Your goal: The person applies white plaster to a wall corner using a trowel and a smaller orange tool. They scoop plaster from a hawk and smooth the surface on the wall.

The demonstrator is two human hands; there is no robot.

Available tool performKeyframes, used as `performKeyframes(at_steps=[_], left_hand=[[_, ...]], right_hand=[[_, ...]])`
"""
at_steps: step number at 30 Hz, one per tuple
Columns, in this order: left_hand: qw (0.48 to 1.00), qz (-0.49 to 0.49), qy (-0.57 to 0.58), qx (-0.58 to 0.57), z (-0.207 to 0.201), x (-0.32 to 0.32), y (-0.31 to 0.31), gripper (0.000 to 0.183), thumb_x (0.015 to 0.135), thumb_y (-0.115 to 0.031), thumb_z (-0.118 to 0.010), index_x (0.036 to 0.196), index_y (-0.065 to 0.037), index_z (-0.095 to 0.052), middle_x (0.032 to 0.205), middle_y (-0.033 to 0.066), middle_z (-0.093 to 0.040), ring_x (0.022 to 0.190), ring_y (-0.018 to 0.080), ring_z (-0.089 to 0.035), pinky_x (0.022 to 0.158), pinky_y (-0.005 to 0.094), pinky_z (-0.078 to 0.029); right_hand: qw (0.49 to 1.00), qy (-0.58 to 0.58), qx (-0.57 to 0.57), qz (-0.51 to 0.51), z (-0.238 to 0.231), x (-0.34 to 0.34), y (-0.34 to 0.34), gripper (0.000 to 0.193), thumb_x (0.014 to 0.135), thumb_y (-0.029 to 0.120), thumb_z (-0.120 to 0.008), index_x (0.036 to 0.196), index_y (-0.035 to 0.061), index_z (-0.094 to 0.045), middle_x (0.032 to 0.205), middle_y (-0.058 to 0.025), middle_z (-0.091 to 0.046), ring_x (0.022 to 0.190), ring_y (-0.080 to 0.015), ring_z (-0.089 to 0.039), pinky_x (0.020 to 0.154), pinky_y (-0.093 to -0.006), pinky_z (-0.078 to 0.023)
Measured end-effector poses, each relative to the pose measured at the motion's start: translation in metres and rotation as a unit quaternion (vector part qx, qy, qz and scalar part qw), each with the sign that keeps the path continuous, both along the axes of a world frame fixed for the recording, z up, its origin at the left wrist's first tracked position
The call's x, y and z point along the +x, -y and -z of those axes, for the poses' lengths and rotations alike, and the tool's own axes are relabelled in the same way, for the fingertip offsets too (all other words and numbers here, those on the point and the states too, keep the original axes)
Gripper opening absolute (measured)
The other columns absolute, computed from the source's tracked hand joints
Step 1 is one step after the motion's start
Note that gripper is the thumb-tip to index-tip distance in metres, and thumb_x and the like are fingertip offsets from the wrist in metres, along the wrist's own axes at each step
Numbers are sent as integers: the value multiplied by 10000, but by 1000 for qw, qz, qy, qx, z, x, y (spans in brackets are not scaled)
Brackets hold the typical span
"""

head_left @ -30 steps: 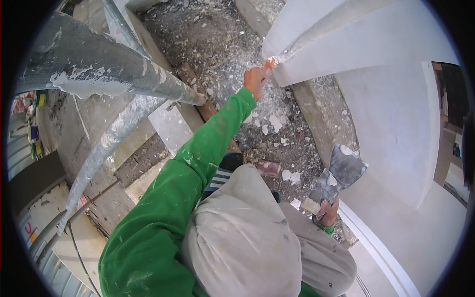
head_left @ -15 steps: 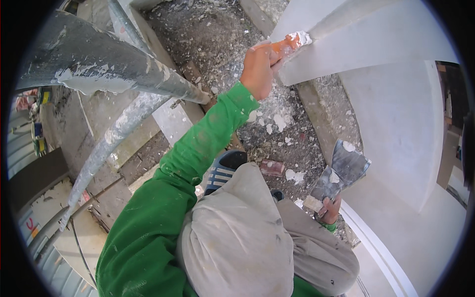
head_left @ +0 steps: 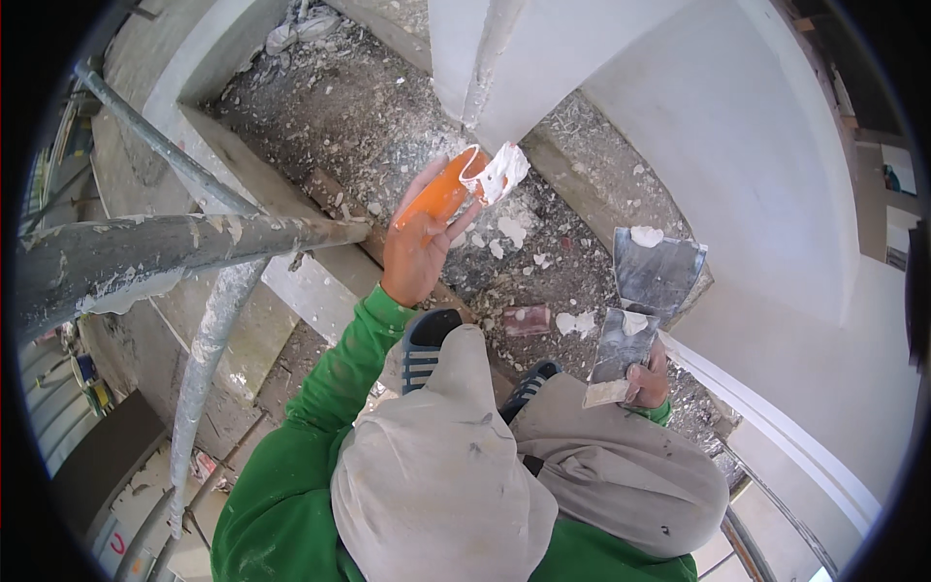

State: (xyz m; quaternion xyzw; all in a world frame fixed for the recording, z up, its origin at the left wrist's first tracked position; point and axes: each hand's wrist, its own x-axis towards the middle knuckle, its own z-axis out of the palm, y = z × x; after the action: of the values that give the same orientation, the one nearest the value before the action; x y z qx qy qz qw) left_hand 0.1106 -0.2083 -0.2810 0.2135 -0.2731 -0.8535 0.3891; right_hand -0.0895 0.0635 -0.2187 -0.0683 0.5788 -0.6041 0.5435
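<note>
My left hand point(head_left: 415, 260), in a green sleeve, is wrapped around a curved orange plastic tool point(head_left: 436, 199). White plaster coats the far end of that tool, which is held off the wall in mid-air. Low at the right, my right hand point(head_left: 652, 378) grips a plaster-stained wide putty knife point(head_left: 659, 274) beside my right knee. Its grey blade fans out away from me, and a dab of white plaster sits on it. Part of the right hand is hidden behind the tool's lower plate.
Paint-spattered metal poles point(head_left: 194, 238) cross on the left. A white wall corner point(head_left: 480, 68) rises ahead, with a pale curved wall point(head_left: 727, 165) at the right. Plaster scraps and a reddish block point(head_left: 527, 320) lie on the rough ground near my striped sandals point(head_left: 427, 354).
My left hand has come away from the wall corner, back toward me and leftward, with the orange tool. My right hand still holds the putty knife, and the view has shifted.
</note>
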Motion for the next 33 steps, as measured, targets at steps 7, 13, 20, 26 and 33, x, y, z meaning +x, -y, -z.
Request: performKeyframes(at_steps=[7,13,20,26,33], left_hand=[[995,-28,6,-99,-28,-50,-26,751,729,24,-379,1451,-44,-184,1488,162,-238,1396,293,-263,1110,513,-324],[985,30,-9,-169,-36,-75,-46,696,748,90,-343,1425,-31,-237,1479,183,-245,1393,310,-267,1099,498,-339],[937,141,38,-318,38,-36,-42,527,863,32,-333,1387,-16,-320,1455,204,-315,1373,308,-307,1097,501,-341],[996,37,60,-59,75,-5,-10,530,880,-13,-384,1400,-9,-284,1421,146,-376,1350,261,-357,1120,495,-316],[982,-100,140,80,159,-1,34,535,857,3,-375,1383,36,-285,1380,159,-429,1270,284,-456,1094,458,-358]], right_hand=[[963,221,-107,-108,11,8,15,802,638,150,-808,1281,-50,-374,1067,-158,-589,828,-203,-611,685,-300,-497],[957,273,-92,-48,-8,15,14,861,626,90,-778,1346,-64,-332,1192,-189,-566,1016,-251,-621,878,-355,-502],[931,291,-217,-15,-13,-7,-8,533,752,-31,-668,1183,30,-360,772,-105,-504,531,-148,-463,444,-291,-383],[984,151,-98,1,1,-5,-24,837,612,119,-815,1298,-78,-377,1068,-175,-603,875,-227,-640,745,-320,-527],[998,49,11,38,14,5,-23,836,617,139,-789,1315,-60,-375,1128,-156,-585,929,-228,-623,766,-321,-517]])
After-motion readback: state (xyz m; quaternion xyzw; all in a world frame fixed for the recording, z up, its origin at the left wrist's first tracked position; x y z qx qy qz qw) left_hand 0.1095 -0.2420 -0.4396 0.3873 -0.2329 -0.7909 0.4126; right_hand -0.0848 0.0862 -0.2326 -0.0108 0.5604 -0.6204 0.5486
